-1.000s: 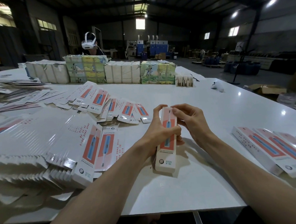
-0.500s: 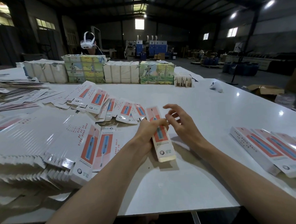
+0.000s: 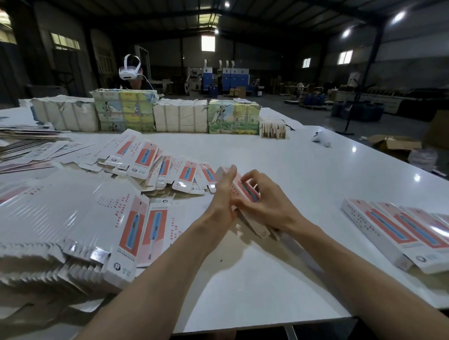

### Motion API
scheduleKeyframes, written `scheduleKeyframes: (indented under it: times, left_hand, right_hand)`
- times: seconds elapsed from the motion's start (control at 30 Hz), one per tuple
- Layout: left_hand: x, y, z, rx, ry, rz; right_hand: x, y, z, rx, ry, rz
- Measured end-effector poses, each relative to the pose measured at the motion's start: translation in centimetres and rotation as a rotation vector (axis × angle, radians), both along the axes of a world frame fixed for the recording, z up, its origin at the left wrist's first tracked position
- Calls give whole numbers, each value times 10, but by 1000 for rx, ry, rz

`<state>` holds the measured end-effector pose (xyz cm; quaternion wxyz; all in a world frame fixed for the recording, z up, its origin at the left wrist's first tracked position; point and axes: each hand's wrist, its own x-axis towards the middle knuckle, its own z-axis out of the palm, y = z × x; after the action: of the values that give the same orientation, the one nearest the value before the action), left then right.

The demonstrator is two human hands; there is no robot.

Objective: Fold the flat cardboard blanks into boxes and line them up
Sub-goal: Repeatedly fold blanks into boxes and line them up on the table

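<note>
Head-worn wide view, forward and down, close over the table (image 3: pixel 250 285)

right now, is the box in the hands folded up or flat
Folded up, it seems: the box shows a printed face and a pale side wall between the left hand and right hand. Its ends are blurred.

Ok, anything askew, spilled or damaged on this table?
The flat blanks on the left lie slumped in a loose overlapping spill, not a stack. The far white bundles look torn along the top.
</note>
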<state>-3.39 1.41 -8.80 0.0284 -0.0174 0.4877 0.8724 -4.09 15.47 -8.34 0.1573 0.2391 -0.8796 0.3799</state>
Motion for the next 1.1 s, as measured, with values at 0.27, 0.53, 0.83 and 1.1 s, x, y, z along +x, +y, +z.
scheduleKeyframes:
  times: [0.27,0.53,0.83,1.1]
  left_hand:
    - [6,5,-8,-554,92,-37]
    - [2,4,-17,-695,244,-106]
    - [10,5,-11,-772,281,-153]
    - [12,10,-14,-519,83,-29]
  right_hand:
    - [12,53,22,307,88,-353]
    - [58,134,2,863,-58,-774]
    - [70,145,17,903,-102,-823]
    - [7,38,31,476,65,-560]
